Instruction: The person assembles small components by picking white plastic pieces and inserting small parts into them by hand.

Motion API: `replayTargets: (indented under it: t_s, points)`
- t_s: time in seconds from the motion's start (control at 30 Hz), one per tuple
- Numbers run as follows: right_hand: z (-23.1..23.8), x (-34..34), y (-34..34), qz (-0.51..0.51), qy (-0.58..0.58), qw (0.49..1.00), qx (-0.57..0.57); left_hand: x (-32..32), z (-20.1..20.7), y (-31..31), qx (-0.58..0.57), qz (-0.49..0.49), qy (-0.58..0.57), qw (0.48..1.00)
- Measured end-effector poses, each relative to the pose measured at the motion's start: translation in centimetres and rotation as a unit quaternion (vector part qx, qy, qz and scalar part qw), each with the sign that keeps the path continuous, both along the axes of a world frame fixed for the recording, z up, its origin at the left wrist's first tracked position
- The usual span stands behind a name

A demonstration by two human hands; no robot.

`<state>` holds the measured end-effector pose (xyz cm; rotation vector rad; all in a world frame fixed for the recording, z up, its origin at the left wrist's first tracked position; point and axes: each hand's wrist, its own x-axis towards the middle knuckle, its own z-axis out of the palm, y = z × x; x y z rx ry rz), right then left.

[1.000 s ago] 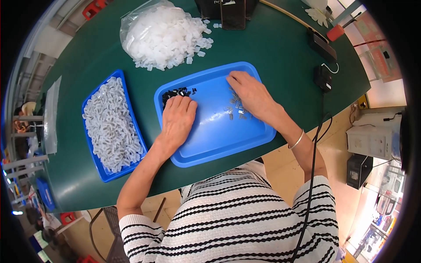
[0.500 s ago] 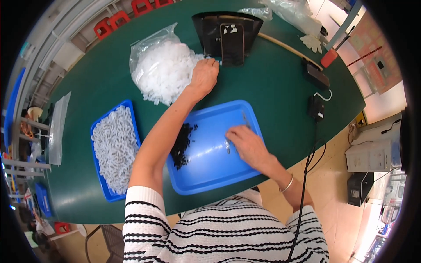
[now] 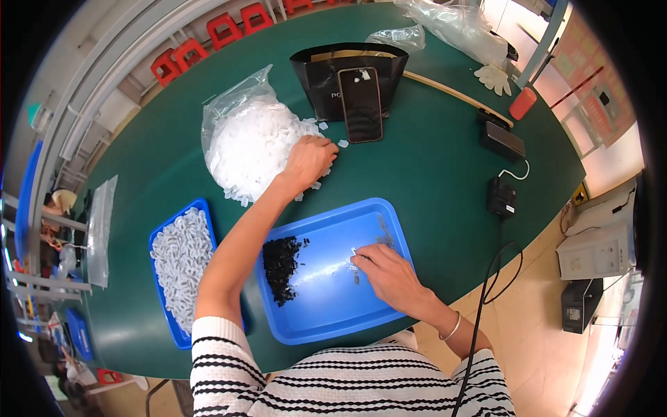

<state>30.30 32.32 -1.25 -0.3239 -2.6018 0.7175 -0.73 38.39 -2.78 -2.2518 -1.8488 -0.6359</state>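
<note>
My left hand (image 3: 310,161) reaches to the right edge of a heap of small translucent white plastic pieces (image 3: 253,149), which spills from a clear plastic bag (image 3: 240,101). Its fingers are bent together and pointing down; what they hold, if anything, is hidden. Over the right half of a blue tray (image 3: 326,326), my right hand (image 3: 392,281) pinches a small clear piece (image 3: 353,251) between thumb and fingertips. Small black parts (image 3: 280,270) lie piled at the tray's left side. A few tiny greyish parts (image 3: 384,233) rest near its right rim.
A narrower blue tray (image 3: 154,260) full of pale grey-white links (image 3: 182,260) stands at left. A smartphone (image 3: 361,104) leans on a black bag (image 3: 313,80). Power adapters (image 3: 502,141), a cable (image 3: 486,285) and a white glove (image 3: 493,78) lie at right. Flat plastic bags (image 3: 103,229) lie far left.
The view has tilted, so the table sits lower in the picture. My left hand stays at the heap's right edge, a little nearer. The right hand remains over the tray, now showing a clear piece at its fingertips.
</note>
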Motion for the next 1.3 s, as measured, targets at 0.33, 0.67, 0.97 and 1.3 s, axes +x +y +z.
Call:
replayTargets:
  t_s: [0.33,0.67,0.97,1.3]
  points:
    - [1.2,-1.1,6.2,-0.067,0.114,0.991,-0.011,-1.9,1.3,3.1,0.030,0.155,0.026,0.987]
    - [0.0,-12.2,13.6,-0.133,-0.013,0.979,0.154,-5.4,-1.2,6.1,-0.041,0.158,0.161,0.973]
    - [-2.0,-15.0,13.3,-0.137,-0.117,0.969,0.171,-3.8,0.1,3.9,-0.059,0.119,0.135,0.982]
    - [-1.4,-13.8,13.5,-0.167,-0.115,0.978,0.040,-1.2,2.0,0.0,-0.058,-0.034,0.092,0.993]
